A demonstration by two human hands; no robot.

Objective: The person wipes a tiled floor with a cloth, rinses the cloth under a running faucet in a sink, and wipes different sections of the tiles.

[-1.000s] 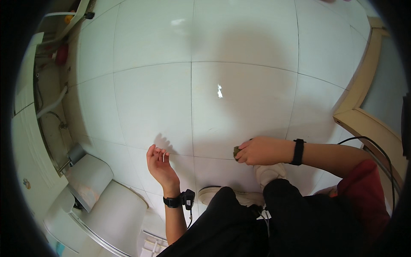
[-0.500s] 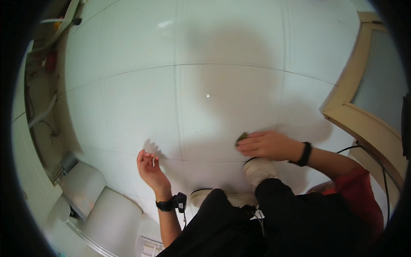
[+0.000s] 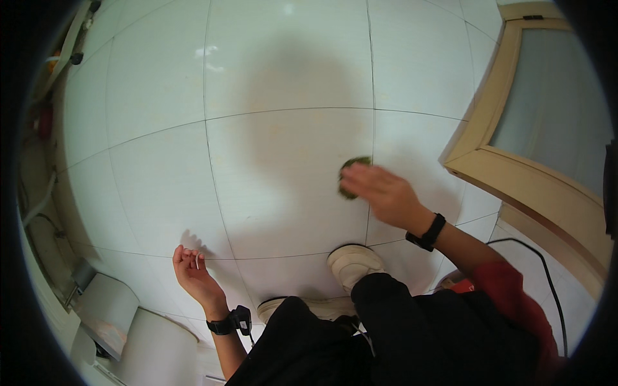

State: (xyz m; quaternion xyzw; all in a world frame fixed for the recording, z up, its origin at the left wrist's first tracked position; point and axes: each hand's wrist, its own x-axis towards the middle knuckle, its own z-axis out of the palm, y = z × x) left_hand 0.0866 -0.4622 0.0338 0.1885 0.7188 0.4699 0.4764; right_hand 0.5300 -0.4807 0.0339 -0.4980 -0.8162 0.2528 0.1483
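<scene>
My right hand (image 3: 380, 190) presses a dark green scouring pad (image 3: 347, 186) against the white tiled floor (image 3: 283, 186), in front of my right shoe (image 3: 354, 265). The fingers cover much of the pad, and its ragged green edge shows around them. Off to the left, my left hand (image 3: 194, 273) hovers near the floor with loosely curled fingers, slightly apart, and nothing in them. A black band with a small box sits on the left wrist, and another black band is on the right wrist.
A wooden-framed door with a frosted panel (image 3: 553, 109) stands at the right, with a black cable (image 3: 547, 267) below it. Pale grey bins (image 3: 161, 347) are at the lower left. Pipes (image 3: 42, 202) run along the left edge. Thin grout lines cross the floor.
My right hand has moved forward from beside the shoe, carrying the scouring pad across the floor. The whole view has shifted to the right. My left hand keeps its loose curl.
</scene>
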